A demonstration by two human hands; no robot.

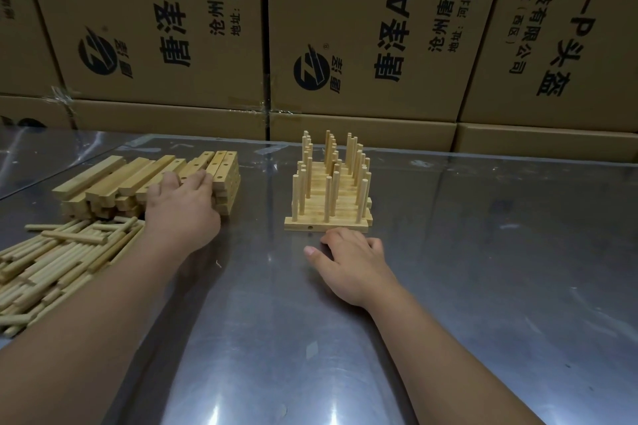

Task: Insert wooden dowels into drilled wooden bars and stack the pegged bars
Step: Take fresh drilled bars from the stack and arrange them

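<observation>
A pile of drilled wooden bars [124,179] lies at the left of the metal table. My left hand [183,210] rests on its right part, fingers curled over a drilled bar [224,166]; whether it grips the bar is unclear. Loose wooden dowels [51,266] lie in a heap in front of the pile. The stack of pegged bars [328,203], dowels standing upright, sits at mid table. My right hand [348,259] lies on the table just in front of the stack's nearest bar, fingers spread, holding nothing.
The shiny metal table [483,252] stretches to the right and toward me. Stacked cardboard boxes [362,45] with printed text form a wall right behind the table's far edge.
</observation>
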